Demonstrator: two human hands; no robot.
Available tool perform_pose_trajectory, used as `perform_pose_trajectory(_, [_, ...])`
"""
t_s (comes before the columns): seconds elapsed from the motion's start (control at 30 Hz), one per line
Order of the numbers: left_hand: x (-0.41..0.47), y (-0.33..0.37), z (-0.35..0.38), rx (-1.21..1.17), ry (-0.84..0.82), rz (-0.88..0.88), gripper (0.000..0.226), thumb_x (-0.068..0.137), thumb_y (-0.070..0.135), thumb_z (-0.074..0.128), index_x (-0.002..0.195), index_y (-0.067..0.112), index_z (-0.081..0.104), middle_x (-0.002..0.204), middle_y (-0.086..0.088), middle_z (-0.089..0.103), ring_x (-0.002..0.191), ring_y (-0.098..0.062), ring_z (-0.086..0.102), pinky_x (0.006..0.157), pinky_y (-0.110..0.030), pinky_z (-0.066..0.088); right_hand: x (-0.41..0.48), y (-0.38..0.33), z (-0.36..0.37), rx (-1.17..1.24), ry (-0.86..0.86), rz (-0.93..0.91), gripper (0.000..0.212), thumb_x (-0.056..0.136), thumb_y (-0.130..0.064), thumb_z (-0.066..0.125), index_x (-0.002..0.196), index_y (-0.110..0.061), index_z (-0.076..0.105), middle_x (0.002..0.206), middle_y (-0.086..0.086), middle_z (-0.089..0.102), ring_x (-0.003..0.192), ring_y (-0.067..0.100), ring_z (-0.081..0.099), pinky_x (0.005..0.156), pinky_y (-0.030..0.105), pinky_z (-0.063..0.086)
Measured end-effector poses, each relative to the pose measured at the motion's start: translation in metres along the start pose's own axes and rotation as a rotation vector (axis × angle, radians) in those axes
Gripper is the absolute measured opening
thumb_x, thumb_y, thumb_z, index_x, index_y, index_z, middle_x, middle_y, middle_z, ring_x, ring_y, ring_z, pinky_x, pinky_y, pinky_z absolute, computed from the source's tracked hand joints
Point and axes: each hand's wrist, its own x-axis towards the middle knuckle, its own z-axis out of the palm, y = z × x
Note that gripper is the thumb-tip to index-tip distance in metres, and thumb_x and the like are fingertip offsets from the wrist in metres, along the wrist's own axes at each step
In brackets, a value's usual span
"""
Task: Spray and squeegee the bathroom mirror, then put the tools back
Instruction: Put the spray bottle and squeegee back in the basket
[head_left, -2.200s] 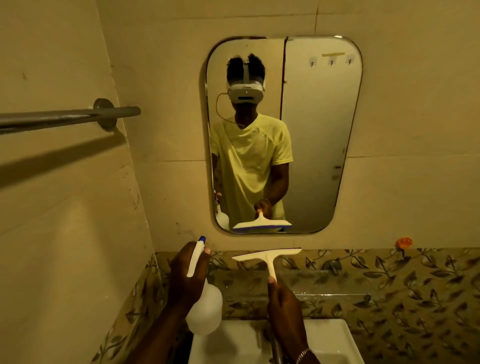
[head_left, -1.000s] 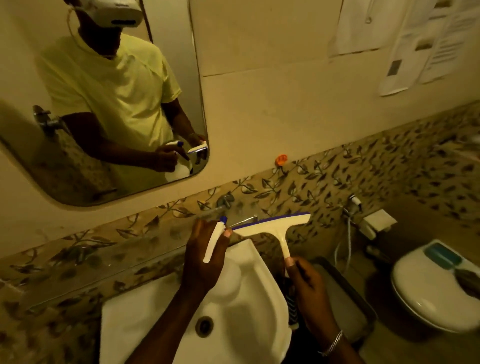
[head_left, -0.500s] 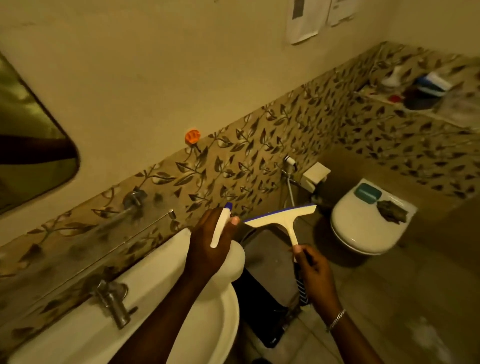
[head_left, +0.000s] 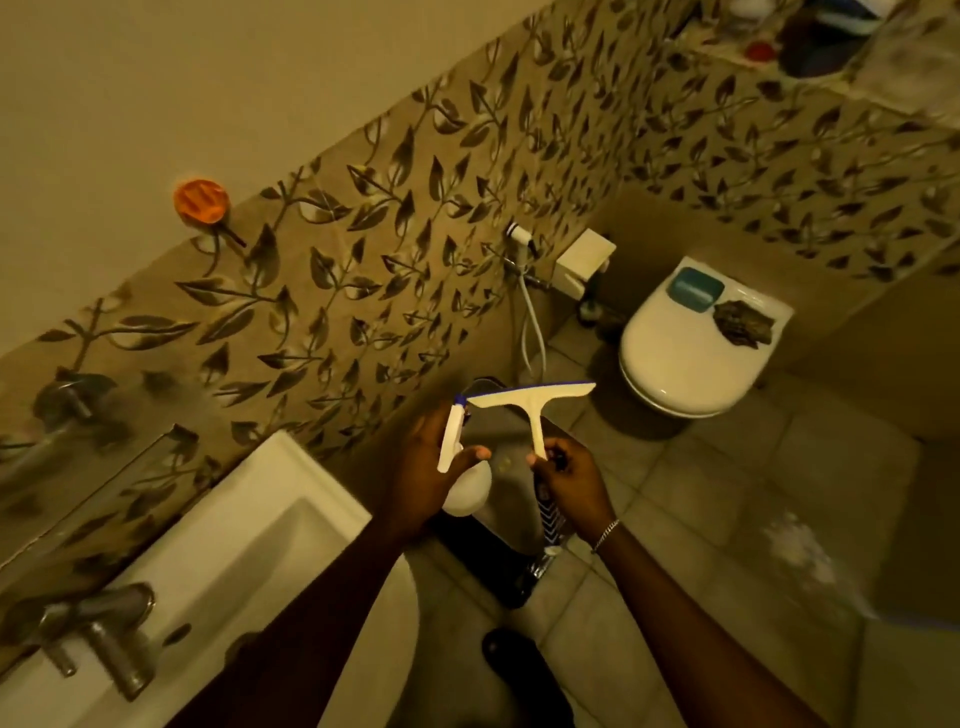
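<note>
My left hand (head_left: 423, 480) grips a white spray bottle (head_left: 465, 493) with a blue-tipped nozzle pointing up. My right hand (head_left: 571, 480) holds a white squeegee (head_left: 532, 408) by its handle, the blue-edged blade up and level. Both hands hover side by side over a dark bin (head_left: 501, 499) on the floor, right of the white sink (head_left: 234, 561). The mirror is out of view.
A toilet (head_left: 685, 358) with a closed lid carries a teal item and a dark cloth. A bidet hose (head_left: 530, 312) hangs on the leaf-pattern tiled wall. An orange hook (head_left: 201, 201) sits above the tiles. A cluttered ledge (head_left: 831, 47) runs at top right. My dark shoe (head_left: 514, 654) stands on the floor.
The view has swung from the mirror rightward and down toward the toilet and floor. Both hands still hold the same tools and have moved right, off the sink and over the bin.
</note>
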Motion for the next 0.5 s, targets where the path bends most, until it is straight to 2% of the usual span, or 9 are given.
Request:
perform_pose_trajectory(0.07, [0.011,-0.022,0.022,0.02,-0.024,-0.023,0.077,0.079,0.059,0.077,0.141,0.023,0.052,0.135,0.001,0.062,0.12,-0.012,0.057,0.104,-0.035,0.047,0.021,0.017,0.007,-0.028,0.003,0.032,0.017,0.089,-0.014,0.077,0.105,-0.008,0.075,0.094,0.008,0.075,0.088,0.021,0.071,0.081,0.035,0.058])
perform_pose_trajectory(0.13, [0.022,-0.044,0.044,0.034,-0.044,-0.031,0.078,0.079,0.056,0.079,0.142,0.017,0.052,0.136,-0.004,0.063,0.124,-0.019,0.059,0.109,-0.043,0.048,0.042,0.035,0.015,-0.047,0.004,0.074,0.016,0.088,-0.012,0.078,0.103,-0.006,0.076,0.092,0.008,0.075,0.089,0.026,0.071,0.084,0.039,0.058])
perform_pose_trajectory(0.23, [0.036,-0.071,0.075,0.086,-0.063,-0.039,0.083,0.079,0.051,0.081,0.145,0.01,0.051,0.139,-0.008,0.061,0.129,-0.023,0.057,0.11,-0.036,0.046,0.07,0.062,0.026,-0.091,-0.023,0.11,0.01,0.089,-0.012,0.076,0.098,-0.007,0.076,0.076,-0.005,0.068,0.076,0.019,0.066,0.075,0.034,0.054])
perform_pose_trajectory(0.3, [0.045,-0.089,0.096,0.119,-0.06,-0.053,0.082,0.08,0.049,0.081,0.144,0.007,0.051,0.139,-0.01,0.061,0.13,-0.025,0.056,0.109,-0.036,0.046,0.087,0.081,0.034,-0.151,-0.039,0.121,0.011,0.091,-0.015,0.075,0.097,-0.007,0.078,0.074,-0.007,0.067,0.073,0.016,0.063,0.07,0.027,0.05])
perform_pose_trajectory(0.4, [0.051,-0.104,0.118,0.123,-0.077,-0.089,0.08,0.082,0.045,0.081,0.145,0.007,0.05,0.139,-0.012,0.059,0.129,-0.025,0.056,0.108,-0.04,0.047,0.103,0.104,0.043,-0.253,-0.079,0.155,0.014,0.094,-0.018,0.071,0.101,-0.01,0.079,0.083,0.003,0.073,0.079,0.019,0.065,0.074,0.029,0.049])
perform_pose_trajectory(0.5, [0.056,-0.117,0.135,0.088,-0.08,-0.135,0.077,0.082,0.044,0.081,0.144,0.01,0.05,0.132,-0.012,0.06,0.121,-0.025,0.057,0.1,-0.041,0.051,0.115,0.12,0.048,-0.367,-0.135,0.157,0.018,0.096,-0.019,0.067,0.105,-0.01,0.079,0.098,0.01,0.078,0.089,0.023,0.068,0.079,0.028,0.048])
